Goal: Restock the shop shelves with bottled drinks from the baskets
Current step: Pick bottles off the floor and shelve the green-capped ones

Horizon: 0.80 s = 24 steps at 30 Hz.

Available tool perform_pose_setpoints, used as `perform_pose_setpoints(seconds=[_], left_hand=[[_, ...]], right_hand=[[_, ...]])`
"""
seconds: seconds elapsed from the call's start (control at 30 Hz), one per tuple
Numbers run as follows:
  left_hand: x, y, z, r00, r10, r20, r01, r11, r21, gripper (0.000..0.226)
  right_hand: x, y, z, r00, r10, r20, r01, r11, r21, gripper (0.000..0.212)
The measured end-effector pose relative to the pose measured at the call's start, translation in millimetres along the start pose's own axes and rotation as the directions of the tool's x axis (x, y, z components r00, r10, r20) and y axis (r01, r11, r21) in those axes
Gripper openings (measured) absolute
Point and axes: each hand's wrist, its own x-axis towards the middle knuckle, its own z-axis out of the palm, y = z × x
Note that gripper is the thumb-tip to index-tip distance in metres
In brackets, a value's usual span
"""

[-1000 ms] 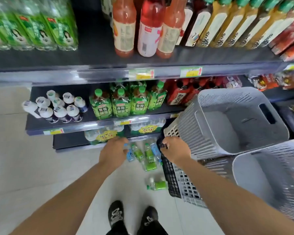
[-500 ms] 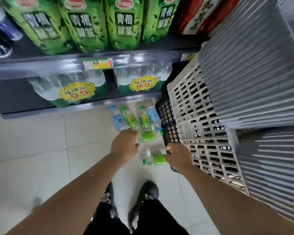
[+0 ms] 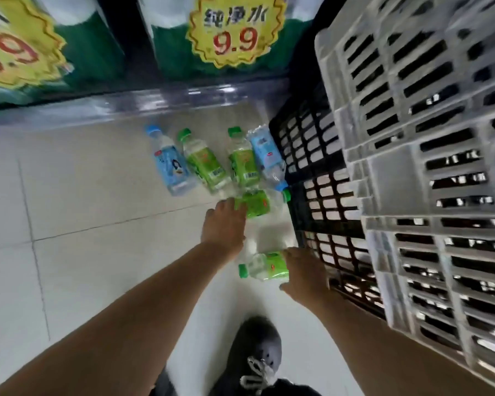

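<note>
Several small drink bottles lie on the tiled floor in front of the bottom shelf: a blue-label bottle (image 3: 170, 164), two green-label bottles (image 3: 205, 164) (image 3: 242, 164) and another blue-label bottle (image 3: 266, 155). Nearer me, my left hand (image 3: 225, 224) curls its fingers over the end of a green bottle lying on its side (image 3: 257, 202). My right hand (image 3: 303, 274) grips the base of another lying green bottle (image 3: 265, 270), thumb below and fingers above. The stacked baskets stand to the right.
A black crate (image 3: 312, 167) stands on the floor under pale grey slotted baskets (image 3: 412, 138) that fill the right side. Packs of water with yellow 9.9 stickers (image 3: 235, 32) sit on the bottom shelf. My dark shoe (image 3: 255, 352) is just below the hands.
The view has dropped toward the floor. My left hand has reached onto one lying green bottle, and my right hand has left the black crate's edge and closed on the nearer green bottle.
</note>
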Motion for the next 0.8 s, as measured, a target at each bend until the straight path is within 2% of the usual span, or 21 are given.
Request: perform_pose_setpoints(seconds=[0.1,0.23,0.3,0.4,0.47,0.53,0.67,0.73,0.8], left_hand=[[26,7,21,0.998,-0.024,-0.05,0.025,1.0,0.01,0.071],[47,10,32,0.994,-0.032,-0.106,0.035,0.999,0.028,0.066],[51,8,31,0.997,-0.033,-0.067,0.033,0.999,0.004,0.062],[42,2,16,0.989,-0.101,0.112,0.126,0.96,-0.25,0.051],[26,-9,3,0.956,-0.166,0.243,0.26,0.863,-0.432,0.044],[2,-24,-9,0.917,-0.218,0.334,0.384,0.706,-0.595,0.043],[-57,-51,-51,0.874,-0.28,0.398,0.484,0.416,-0.77,0.035],[-89,-57,-85,0.869,-0.277,0.411,0.482,0.284,-0.829,0.028],[-119,-62,-119,0.869,-0.278,0.409,0.466,0.185,-0.865,0.028]], right_hand=[[16,1,24,0.999,-0.048,-0.011,0.046,0.994,-0.102,0.069],[34,-1,43,0.993,-0.054,-0.107,0.03,0.978,-0.208,0.062],[38,1,41,0.984,-0.068,-0.162,0.038,0.982,-0.183,0.056],[29,-3,22,1.0,0.016,-0.01,-0.017,0.996,-0.087,0.053],[20,-6,9,0.99,0.112,0.082,-0.114,0.993,0.024,0.05],[3,-14,-7,0.974,0.188,0.123,-0.204,0.97,0.13,0.05],[-39,-37,-49,0.945,0.277,0.174,-0.318,0.901,0.296,0.046],[-61,-50,-74,0.929,0.3,0.217,-0.369,0.806,0.464,0.04],[-80,-62,-101,0.933,0.273,0.235,-0.358,0.641,0.679,0.04]])
